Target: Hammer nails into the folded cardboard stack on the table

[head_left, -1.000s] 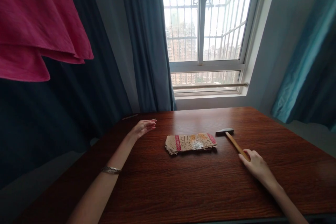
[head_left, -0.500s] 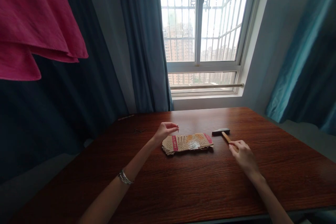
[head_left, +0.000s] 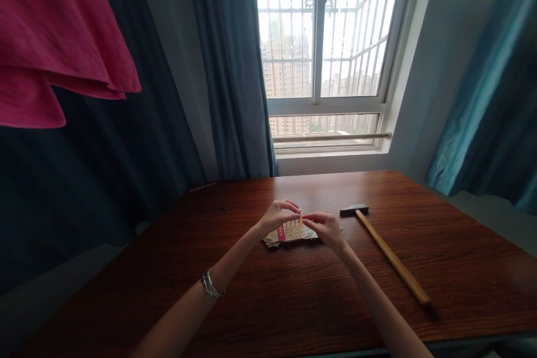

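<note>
A flat stack of cardboard [head_left: 289, 232] with red bands and many small holes lies in the middle of the wooden table [head_left: 293, 302]. Both hands hover just above it, fingertips meeting. My left hand [head_left: 277, 214] is closed in a pinch on a small nail [head_left: 300, 212] held upright. My right hand [head_left: 323, 226] is also pinched, its fingertips touching the same nail. A hammer [head_left: 388, 251] with a dark head and long wooden handle lies on the table to the right, untouched.
A few loose nails [head_left: 221, 209] lie on the table's far left. Blue curtains [head_left: 229, 67] frame a barred window [head_left: 323, 50] behind the table. A red cloth [head_left: 54, 39] hangs at the upper left.
My left hand picked a nail from the far left and carried it over the cardboard. My right hand let go of the hammer handle and moved left to meet the nail.
</note>
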`<state>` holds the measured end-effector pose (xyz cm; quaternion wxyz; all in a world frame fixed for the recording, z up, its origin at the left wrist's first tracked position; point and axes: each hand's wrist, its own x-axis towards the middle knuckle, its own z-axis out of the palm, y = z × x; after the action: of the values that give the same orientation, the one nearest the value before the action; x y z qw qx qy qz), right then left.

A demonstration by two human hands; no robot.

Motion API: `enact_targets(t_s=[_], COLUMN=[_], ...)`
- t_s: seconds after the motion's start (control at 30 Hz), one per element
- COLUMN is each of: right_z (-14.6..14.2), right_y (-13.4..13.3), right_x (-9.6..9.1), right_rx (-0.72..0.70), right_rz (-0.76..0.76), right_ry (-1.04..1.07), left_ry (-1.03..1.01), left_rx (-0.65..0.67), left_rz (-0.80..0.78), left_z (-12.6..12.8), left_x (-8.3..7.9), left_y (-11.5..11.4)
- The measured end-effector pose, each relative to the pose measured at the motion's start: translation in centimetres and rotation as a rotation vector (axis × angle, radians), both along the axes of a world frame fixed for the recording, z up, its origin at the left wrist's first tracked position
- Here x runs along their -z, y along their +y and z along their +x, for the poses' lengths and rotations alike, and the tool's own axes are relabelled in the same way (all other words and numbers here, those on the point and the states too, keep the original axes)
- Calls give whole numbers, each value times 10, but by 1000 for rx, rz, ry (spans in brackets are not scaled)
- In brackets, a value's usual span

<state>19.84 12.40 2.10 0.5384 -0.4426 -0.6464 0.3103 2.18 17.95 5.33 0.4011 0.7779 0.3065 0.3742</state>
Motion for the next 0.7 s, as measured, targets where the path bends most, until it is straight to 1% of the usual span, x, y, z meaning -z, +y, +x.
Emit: enact_targets(t_s=[0.1, 0.2, 0.4, 0.47, 0.6, 0.7], right_z=[-5, -6, -9, -7, 2, 9], right_y=[6, 8, 14, 20, 35, 47], right_x=[-2, -4, -3, -1, 7, 15], right_rx=[-15, -38, -58, -67, -53, -34], right_rz=[-46, -83, -29, -48, -156, -166], right_ry=[36, 24, -26, -40, -88, -141], left_ry=[-17, -35, -37, -20, 21, 84], left_rx=[-14, -29, -36, -26, -5, 8], left_rz=[-11, -24, -35, -31, -84, -160], left_z=[0, 1, 1, -1, -18, -36], left_x=[2, 2, 2, 4, 12, 25], left_y=[1, 1, -1, 1, 19, 38])
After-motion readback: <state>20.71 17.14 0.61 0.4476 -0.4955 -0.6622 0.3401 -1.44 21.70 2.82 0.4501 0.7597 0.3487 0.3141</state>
